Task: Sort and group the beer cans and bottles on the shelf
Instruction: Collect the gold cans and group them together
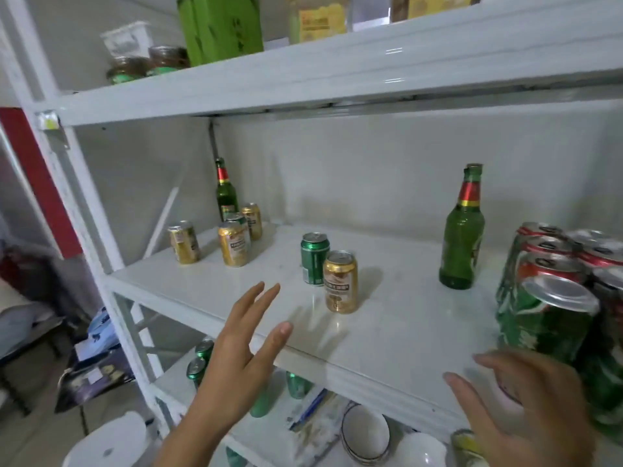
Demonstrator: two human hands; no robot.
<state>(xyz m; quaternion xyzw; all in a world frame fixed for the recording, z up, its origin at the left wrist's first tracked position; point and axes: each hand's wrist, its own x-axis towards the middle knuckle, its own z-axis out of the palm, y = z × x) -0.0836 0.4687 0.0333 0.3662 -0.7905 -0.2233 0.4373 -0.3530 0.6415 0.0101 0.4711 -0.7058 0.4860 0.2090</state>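
Fingers of both the left hand (236, 352) and right hand (515, 399) are spread, holding nothing, before the white metal shelf (371, 362). On it, mid-sorting, the gold aluminium can (340, 281) touches the green aluminium can (314, 258), left of the green glass bottle (462, 237); next, probably, grip that gold can.

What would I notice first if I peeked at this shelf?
Two open hands, the left hand and the right hand, reach toward the middle shelf and hold nothing. Just beyond the left hand's fingers, a gold can stands in front of a green can. A tall green bottle stands alone to the right, next to a wrapped pack of cans at the edge.
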